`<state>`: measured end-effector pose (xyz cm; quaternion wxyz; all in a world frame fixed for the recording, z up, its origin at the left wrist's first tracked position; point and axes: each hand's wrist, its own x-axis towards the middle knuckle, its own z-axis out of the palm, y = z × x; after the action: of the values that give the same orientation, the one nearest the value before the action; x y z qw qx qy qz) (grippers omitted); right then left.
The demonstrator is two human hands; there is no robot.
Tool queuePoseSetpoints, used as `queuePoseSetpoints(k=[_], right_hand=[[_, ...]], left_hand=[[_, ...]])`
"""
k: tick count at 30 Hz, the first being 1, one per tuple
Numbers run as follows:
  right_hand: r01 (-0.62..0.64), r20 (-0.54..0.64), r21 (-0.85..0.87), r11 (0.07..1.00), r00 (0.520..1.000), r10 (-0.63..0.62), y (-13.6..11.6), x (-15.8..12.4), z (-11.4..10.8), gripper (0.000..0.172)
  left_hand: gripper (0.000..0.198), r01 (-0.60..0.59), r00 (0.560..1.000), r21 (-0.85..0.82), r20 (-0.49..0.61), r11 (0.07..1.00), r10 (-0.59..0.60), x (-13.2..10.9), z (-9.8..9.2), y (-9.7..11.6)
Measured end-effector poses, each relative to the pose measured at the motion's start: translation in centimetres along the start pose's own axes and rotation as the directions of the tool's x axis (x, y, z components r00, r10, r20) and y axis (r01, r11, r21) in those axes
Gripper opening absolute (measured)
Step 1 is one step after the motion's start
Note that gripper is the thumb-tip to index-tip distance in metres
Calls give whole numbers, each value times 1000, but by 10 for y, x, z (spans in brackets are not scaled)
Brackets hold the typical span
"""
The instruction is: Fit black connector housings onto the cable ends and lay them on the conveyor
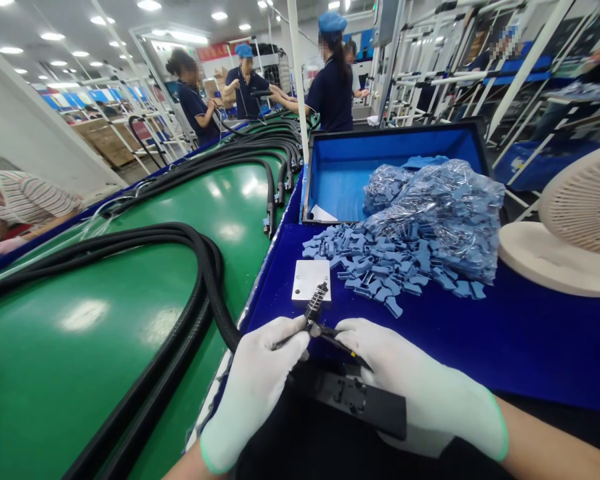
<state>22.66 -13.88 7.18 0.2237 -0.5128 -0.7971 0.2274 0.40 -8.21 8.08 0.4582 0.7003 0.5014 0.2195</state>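
My left hand (265,373), in a white glove, is closed around the end of a thick black cable. A narrow black connector with pale bands (315,303) sticks up past its thumb and fingertips. My right hand (405,380), gloved too, has its fingers curled on a slim black tool with a yellow mark (349,349); its tip touches the base of the connector. Below both hands is a flat black bar (353,399) with small raised clips; what supports it is hidden. Just beyond the connector lies a white metal block (311,279) with small holes.
Loose blue plastic clips (380,263) lie beside a clear bag of them (440,213) on the blue tabletop (480,340). Behind stands a blue bin (335,167); a fan (580,227) is at right. Black cables (180,240) cross the green table (105,320). Several people work farther back.
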Motion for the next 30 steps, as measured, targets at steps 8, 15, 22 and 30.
queuePoseSetpoints(k=[8, 15, 22, 30], right_hand=[[-103, 57, -39, 994, 993, 105, 14, 0, 19, 21], [-243, 71, 99, 965, 969, 237, 15, 1, 2, 52], [-248, 128, 74, 966, 963, 238, 19, 9, 2, 9], [-54, 18, 18, 998, 998, 53, 40, 13, 26, 8]], left_hand=[[46, -36, 999, -229, -4, 973, 36, 28, -4, 12], [46, -162, 981, -58, 96, 985, 167, 44, -2, 14], [44, -76, 997, 119, 22, 990, 74, 31, 11, 22], [42, -67, 997, 63, 36, 996, 65, 31, 10, 13]])
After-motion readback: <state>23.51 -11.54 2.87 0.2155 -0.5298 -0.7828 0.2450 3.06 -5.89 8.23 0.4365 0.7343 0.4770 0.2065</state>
